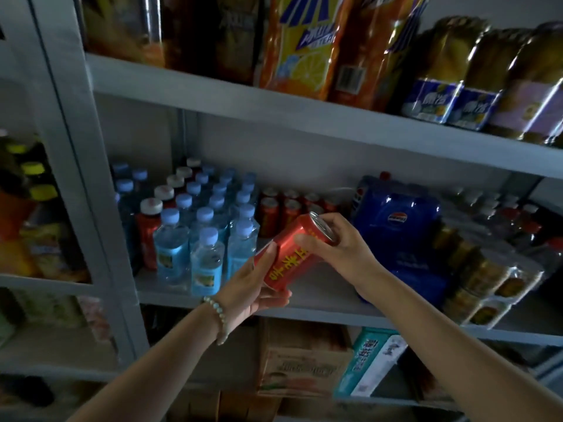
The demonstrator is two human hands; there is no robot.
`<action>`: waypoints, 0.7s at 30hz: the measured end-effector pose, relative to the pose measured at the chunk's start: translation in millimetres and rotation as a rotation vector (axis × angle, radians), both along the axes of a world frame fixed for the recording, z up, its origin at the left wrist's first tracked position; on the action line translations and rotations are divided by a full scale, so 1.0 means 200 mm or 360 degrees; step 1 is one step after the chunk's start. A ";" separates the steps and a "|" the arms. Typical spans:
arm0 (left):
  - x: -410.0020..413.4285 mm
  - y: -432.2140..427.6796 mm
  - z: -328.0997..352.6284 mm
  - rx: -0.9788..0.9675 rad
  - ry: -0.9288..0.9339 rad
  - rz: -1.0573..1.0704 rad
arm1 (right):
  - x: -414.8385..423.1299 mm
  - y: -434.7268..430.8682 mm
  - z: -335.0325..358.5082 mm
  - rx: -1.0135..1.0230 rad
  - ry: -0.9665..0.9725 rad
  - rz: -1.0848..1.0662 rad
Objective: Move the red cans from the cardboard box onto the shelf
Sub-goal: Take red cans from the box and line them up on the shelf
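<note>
One red can (292, 254) is being carried up to the middle shelf (304, 303), so the placing step looks to be in hand. Going left to right: the can's lower end is cupped by the left hand (249, 290), fingers curled closed around it, and its silver top is pinched by the right hand (338, 242), fingers wrapped shut on the rim. It's held tilted in the air, just in front of the shelf edge, not set down yet. Red body, yellow lettering, kinda glossy. A row of red cans (289, 208) is already parked further back, between the water bottles (201, 226) and the blue pack (396, 226). Next it probably needs to be stood upright and slid in beside those.
</note>
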State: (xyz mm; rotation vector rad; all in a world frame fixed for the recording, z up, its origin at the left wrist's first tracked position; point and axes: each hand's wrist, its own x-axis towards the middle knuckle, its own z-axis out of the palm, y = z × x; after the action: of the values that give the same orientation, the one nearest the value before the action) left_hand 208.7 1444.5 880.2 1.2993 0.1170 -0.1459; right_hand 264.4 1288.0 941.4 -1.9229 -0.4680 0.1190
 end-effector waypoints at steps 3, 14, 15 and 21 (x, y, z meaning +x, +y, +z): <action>0.10 -0.08 0.04 0.0013 -0.0037 0.0061 | 0.09 -0.07 0.06 -0.0067 0.0022 0.0075; 0.63 -0.31 -0.23 0.0058 0.0275 0.0187 | 0.63 -0.26 -0.07 -0.0405 0.0052 0.0156; 0.68 -0.31 -0.29 0.0231 0.0271 0.0245 | 0.68 -0.26 -0.13 -0.0420 0.0025 0.0113; 0.83 -0.18 -0.68 0.1617 -0.0070 0.0532 | 1.00 -0.26 -0.41 -0.0471 -0.0044 -0.0096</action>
State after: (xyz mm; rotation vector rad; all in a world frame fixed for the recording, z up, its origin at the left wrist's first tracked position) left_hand 374.7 1408.7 745.1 2.2654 0.4025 0.2698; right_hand 464.1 1235.5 858.4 -2.2291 -0.4283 0.1281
